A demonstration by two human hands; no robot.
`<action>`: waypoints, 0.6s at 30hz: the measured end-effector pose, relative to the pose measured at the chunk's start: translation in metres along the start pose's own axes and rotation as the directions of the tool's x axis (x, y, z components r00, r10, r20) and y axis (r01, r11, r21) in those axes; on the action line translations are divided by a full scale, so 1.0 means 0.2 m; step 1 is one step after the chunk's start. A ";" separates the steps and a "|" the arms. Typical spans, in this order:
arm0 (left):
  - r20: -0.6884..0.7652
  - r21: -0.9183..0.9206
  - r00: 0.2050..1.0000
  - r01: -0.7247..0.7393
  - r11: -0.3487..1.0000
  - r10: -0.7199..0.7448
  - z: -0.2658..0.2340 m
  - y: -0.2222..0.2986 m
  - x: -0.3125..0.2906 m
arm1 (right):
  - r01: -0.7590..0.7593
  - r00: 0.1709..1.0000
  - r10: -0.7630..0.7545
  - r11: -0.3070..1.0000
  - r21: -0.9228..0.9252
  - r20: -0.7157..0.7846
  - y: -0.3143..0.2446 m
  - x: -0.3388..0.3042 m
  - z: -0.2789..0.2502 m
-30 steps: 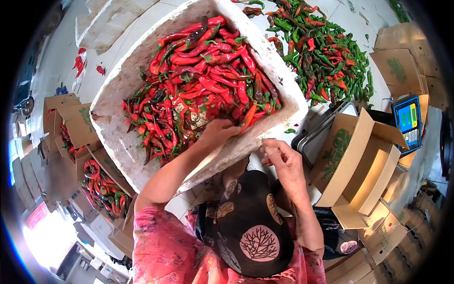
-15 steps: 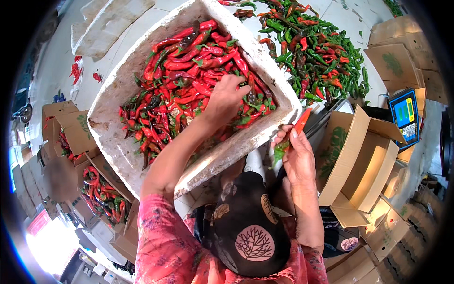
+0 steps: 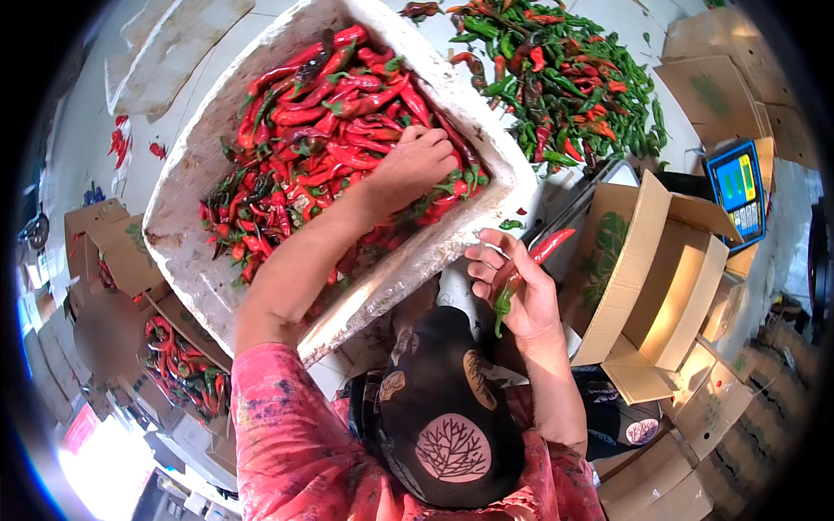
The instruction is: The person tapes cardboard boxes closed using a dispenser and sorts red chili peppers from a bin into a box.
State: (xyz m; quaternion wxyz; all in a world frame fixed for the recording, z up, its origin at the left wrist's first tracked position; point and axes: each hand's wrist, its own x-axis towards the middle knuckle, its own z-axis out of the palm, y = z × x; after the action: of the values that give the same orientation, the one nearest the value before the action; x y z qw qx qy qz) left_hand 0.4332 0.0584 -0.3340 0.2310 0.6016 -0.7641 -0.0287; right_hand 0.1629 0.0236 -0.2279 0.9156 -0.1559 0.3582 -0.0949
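My left hand [image 3: 415,165] reaches into a white foam box [image 3: 178,195], over a heap of red chili peppers [image 3: 300,117], some of them dark or partly green. Its fingers curl down into the heap with the tips hidden, so what they grip cannot be made out. Beyond the box's near right edge, my right hand [image 3: 527,295] is turned palm up. Its curled fingers and thumb hold one chili pepper [image 3: 511,286]; the red tip sticks out past the thumb and the green end hangs below the palm.
Green and red peppers [image 3: 565,82] lie heaped on the floor at the far right. An open cardboard box [image 3: 643,286] stands to the right, beside a blue device with keys [image 3: 737,195]. Peppers fill a carton [image 3: 187,369] at left. Black patterned cloth [image 3: 452,408] shows low in the middle.
My right hand has turned palm up and shifted slightly left and down, with the pepper now across it. The left hand's raised fingers have curled down into the heap. The whole view has shifted slightly.
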 end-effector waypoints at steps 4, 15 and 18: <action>0.041 -0.149 0.998 -0.036 0.988 0.042 -0.07 -0.01 0.04 | 0.064 0.991 -0.078 0.990 0.126 0.113 -0.06 -0.05 -0.04; -0.066 -0.105 0.993 0.087 0.991 -0.095 0.05 0.03 0.15 | 0.121 0.992 -0.124 0.989 0.085 0.036 -0.09 -0.05 0.02; -0.024 -0.280 0.988 0.140 0.950 -0.153 0.07 0.01 0.07 | 0.164 0.976 -0.191 0.961 0.222 0.104 -0.02 -0.05 -0.13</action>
State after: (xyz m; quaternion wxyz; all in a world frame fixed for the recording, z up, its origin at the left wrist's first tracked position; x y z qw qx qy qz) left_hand 0.4226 0.0430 -0.3416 0.3274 0.6188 -0.7005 -0.1389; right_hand 0.1377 0.0168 -0.2385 0.9353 -0.0942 0.2728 -0.2045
